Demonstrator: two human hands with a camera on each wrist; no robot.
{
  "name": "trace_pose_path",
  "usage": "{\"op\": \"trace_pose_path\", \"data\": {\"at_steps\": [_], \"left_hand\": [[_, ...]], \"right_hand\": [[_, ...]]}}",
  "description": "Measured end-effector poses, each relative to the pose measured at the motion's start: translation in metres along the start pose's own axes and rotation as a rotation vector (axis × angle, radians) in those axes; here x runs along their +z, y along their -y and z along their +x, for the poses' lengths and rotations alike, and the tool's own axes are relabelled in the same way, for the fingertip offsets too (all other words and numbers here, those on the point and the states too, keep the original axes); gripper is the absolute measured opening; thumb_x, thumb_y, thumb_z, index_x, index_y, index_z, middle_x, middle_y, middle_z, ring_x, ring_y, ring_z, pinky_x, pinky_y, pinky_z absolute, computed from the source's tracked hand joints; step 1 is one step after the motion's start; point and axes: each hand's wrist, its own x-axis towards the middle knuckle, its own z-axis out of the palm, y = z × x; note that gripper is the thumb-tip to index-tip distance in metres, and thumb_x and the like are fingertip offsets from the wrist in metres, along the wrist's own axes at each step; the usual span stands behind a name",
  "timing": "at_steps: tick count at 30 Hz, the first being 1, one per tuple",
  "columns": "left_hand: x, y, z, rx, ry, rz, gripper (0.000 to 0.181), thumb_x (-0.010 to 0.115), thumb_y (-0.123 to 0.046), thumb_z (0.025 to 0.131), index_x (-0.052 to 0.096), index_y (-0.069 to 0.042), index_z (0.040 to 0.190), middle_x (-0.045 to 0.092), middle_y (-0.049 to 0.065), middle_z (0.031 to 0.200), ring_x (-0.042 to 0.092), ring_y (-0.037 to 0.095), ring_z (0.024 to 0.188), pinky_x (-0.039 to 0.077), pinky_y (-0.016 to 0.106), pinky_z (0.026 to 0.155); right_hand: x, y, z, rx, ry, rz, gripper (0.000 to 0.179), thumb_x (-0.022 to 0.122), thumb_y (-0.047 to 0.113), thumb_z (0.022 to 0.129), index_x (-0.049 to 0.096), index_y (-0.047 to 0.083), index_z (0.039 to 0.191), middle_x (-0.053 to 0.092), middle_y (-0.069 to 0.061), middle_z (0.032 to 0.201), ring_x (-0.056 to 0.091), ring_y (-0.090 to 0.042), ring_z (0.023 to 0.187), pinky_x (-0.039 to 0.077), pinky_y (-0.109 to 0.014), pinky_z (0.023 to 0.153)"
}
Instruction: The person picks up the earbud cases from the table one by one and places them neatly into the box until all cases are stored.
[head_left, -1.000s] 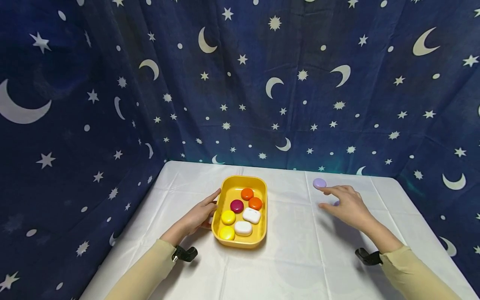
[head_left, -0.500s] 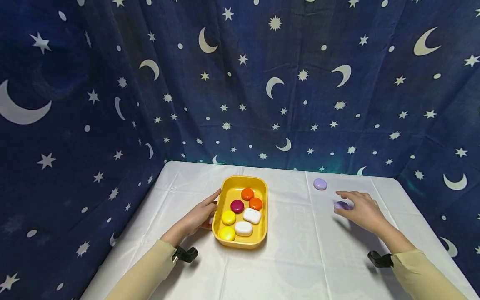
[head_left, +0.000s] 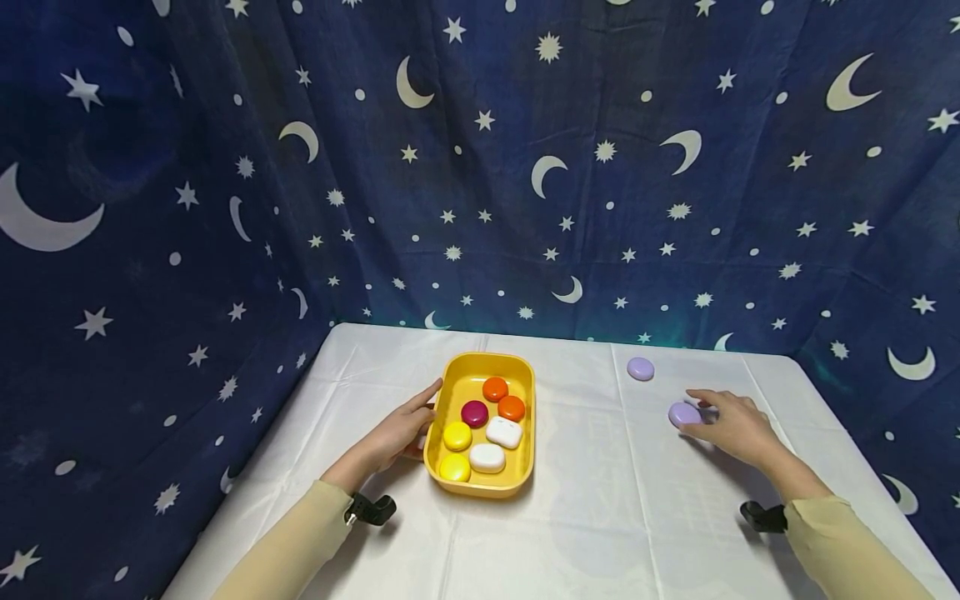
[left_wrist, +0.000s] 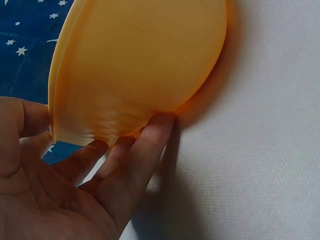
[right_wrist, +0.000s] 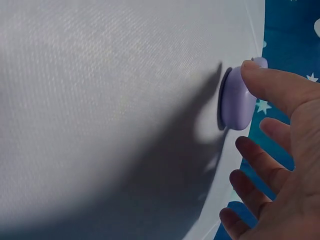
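A yellow plastic tray (head_left: 525, 475) stands left of the table's middle. It holds several smooth rounded pieces: orange ones (head_left: 495, 388), a dark red one (head_left: 474, 413), yellow ones (head_left: 457, 436) and white oblong ones (head_left: 503, 432). My left hand (head_left: 393, 433) touches the tray's left side, its fingertips (left_wrist: 162, 120) against the outer wall in the left wrist view. On the right, my right hand (head_left: 731, 429) is beside a thick purple round piece (head_left: 683, 414), fingers spread. In the right wrist view the thumb (right_wrist: 272, 85) overlaps that piece; contact cannot be told.
A second purple round piece (head_left: 641, 368) lies farther back on the white tablecloth (head_left: 585, 517). Dark blue curtains (head_left: 510, 183) with stars and moons hang along the back and both sides of the table.
My right hand has moved right and nearer, from beside the farther purple round piece to the nearer one. My left hand and the tray have stayed in place.
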Motion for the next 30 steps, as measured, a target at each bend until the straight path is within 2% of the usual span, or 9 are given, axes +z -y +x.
{"op": "trace_pose_path", "data": {"at_steps": [8,19,30], "left_hand": [[0.001,0.0016,0.0011,-0.001,-0.015,-0.001,0.061,0.048,-0.026,0.105,0.03,-0.04,0.161,0.042,0.02,0.156,0.067,0.028,0.109,0.062,0.044,0.074],[0.0005,-0.0002,0.0018,-0.013,-0.007,0.011,0.062,0.047,-0.028,0.105,0.028,-0.04,0.162,0.042,0.02,0.156,0.068,0.027,0.106,0.062,0.042,0.076],[0.0005,0.0002,0.0016,-0.012,-0.022,0.009,0.061,0.048,-0.027,0.104,0.029,-0.041,0.161,0.044,0.018,0.156,0.068,0.027,0.106,0.062,0.044,0.075]], "right_hand": [[0.0024,-0.0025,0.0012,0.054,0.036,0.009,0.081,0.081,0.048,0.082,0.055,-0.003,0.14,0.061,-0.031,0.125,0.044,-0.055,0.114,0.033,-0.071,0.086],[0.003,-0.0017,0.0011,0.035,0.028,0.01,0.073,0.082,0.044,0.081,0.061,-0.002,0.133,0.066,-0.023,0.112,0.049,-0.049,0.106,0.034,-0.067,0.081],[0.0039,-0.0009,0.0021,0.04,0.025,0.012,0.068,0.083,0.043,0.082,0.063,-0.002,0.13,0.066,-0.023,0.11,0.049,-0.049,0.107,0.034,-0.066,0.082]]}}
